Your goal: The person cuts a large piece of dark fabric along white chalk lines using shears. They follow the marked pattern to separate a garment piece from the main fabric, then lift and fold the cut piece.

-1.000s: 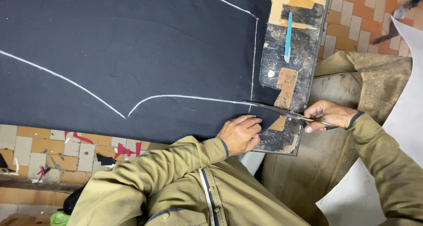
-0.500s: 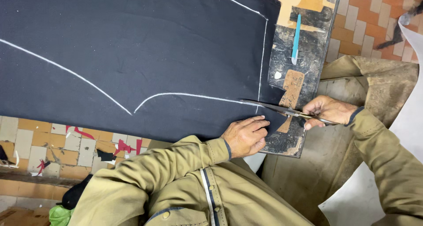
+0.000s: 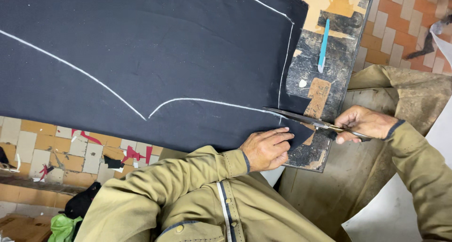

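Dark cloth [image 3: 155,58] with white chalk lines, spread over worn desk [image 3: 329,49]. Left hand [image 3: 267,148] pressed flat, fingers extended, on cloth's near edge. Right hand [image 3: 362,123] closed around scissors [image 3: 306,119], blades at cloth's edge. Blue marker [image 3: 323,45] beyond cloth's edge.

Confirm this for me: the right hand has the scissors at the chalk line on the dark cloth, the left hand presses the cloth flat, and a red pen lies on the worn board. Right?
Not quite. In the head view the pen on the worn board is light blue, not red. The rest holds: the right hand has the scissors at the chalk line on the dark cloth, and the left hand presses the cloth flat.
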The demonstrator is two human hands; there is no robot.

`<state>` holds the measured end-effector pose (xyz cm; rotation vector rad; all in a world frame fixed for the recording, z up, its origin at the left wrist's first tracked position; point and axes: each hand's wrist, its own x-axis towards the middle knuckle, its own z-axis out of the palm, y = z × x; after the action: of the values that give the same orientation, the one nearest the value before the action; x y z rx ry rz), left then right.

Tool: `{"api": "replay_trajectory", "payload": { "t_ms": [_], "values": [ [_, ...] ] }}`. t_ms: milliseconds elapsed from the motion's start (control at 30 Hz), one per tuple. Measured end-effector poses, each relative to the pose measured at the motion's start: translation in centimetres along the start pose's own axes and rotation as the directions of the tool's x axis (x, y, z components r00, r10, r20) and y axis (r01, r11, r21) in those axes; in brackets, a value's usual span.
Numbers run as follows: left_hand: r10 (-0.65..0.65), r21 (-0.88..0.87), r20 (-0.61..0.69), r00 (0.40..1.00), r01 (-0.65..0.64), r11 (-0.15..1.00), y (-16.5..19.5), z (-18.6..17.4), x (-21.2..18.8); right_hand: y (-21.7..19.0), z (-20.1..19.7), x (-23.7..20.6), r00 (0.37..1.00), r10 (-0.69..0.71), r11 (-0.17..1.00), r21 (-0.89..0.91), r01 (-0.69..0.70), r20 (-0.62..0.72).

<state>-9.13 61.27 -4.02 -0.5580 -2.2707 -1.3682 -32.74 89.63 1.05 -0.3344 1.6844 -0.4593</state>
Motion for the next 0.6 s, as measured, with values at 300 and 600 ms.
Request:
{"api": "replay_trajectory", "payload": {
  "t_ms": [300, 600],
  "values": [
    [0.041, 0.022, -0.026, 0.999, -0.040, 0.999, 0.4, -0.6, 0.2, 0.5, -0.6, -1.5, 0.991, -0.127, 0.992, -0.005, 0.127, 0.037],
    [0.026, 0.026, -0.002, 1.000, -0.026, 0.999, 0.5, -0.3, 0.0, -2.9, 0.6, 2.9, 0.966, -0.238, 0.971, -0.005, 0.240, 0.100]
  ]
}}
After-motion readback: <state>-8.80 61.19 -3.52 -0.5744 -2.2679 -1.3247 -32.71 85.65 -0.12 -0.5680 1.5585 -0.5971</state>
